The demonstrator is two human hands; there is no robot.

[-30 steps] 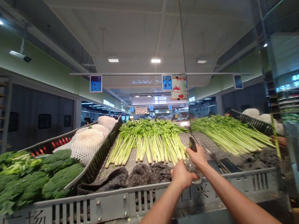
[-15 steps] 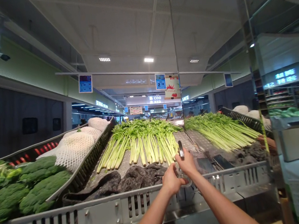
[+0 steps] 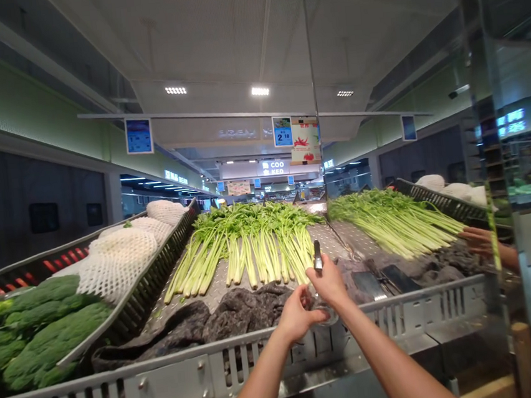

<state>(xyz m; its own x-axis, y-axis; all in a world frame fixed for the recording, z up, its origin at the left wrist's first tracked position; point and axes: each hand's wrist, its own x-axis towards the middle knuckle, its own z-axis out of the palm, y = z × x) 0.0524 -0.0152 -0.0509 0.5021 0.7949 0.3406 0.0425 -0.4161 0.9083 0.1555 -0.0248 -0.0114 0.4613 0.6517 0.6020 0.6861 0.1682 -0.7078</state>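
Observation:
What looks like a clear spray bottle with a dark nozzle stands upright between my hands. My right hand is closed round its upper part, below the nozzle. Lower down, my left hand grips the clear body from the left, with the thumb across it. Most of the bottle is hidden by my fingers. Just beyond lie bunches of celery in a row, leaves pointing away and pale stalk ends towards me. A crumpled dark cloth lies before the stalks, left of my hands.
A grey slotted rail edges the stand. Left are broccoli and produce in white foam netting, behind a dark slotted divider. A mirror panel on the right reflects the celery. Price signs hang above.
The view has shifted slightly, so the stand sits a little higher and further left. Both hands keep their hold on the bottle. A hand now shows at the right, by the mirror's edge.

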